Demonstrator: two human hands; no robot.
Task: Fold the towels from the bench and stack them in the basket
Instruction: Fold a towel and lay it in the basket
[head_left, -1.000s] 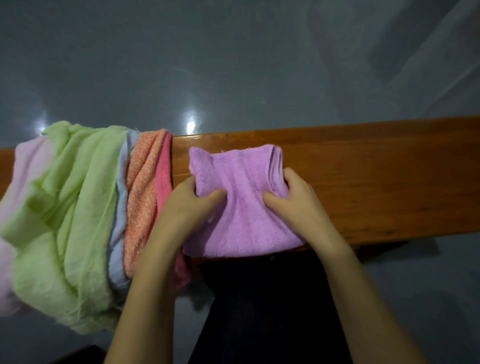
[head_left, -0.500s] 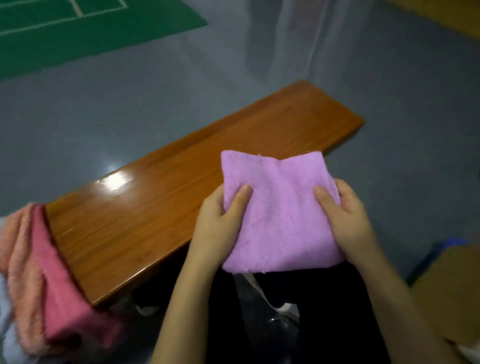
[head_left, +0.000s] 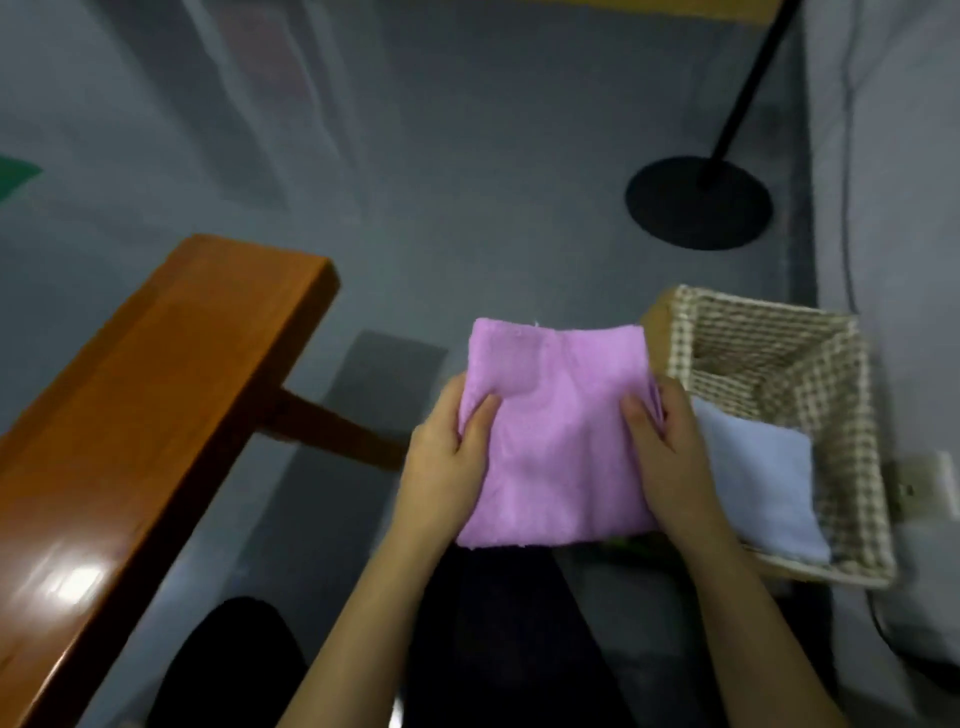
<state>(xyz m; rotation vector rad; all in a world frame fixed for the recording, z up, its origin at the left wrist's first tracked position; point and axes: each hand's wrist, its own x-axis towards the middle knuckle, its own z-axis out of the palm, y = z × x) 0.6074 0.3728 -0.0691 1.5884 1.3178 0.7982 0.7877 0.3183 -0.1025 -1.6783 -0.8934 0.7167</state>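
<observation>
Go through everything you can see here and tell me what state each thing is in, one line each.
purple towel: folded, held in the air beside the basket
left hand: grips the towel's left edge
right hand: grips the towel's right edge
wicker basket: open, upright on the floor
light blue towel: folded, lying inside the basket
wooden bench: bare where visible

Two towels: one purple towel (head_left: 556, 441), one pale blue towel (head_left: 763, 483). One woven basket (head_left: 852, 467). One wooden desk (head_left: 135, 415). Two hands: left hand (head_left: 447, 457), right hand (head_left: 670, 457). One black stand base (head_left: 698, 202).
</observation>
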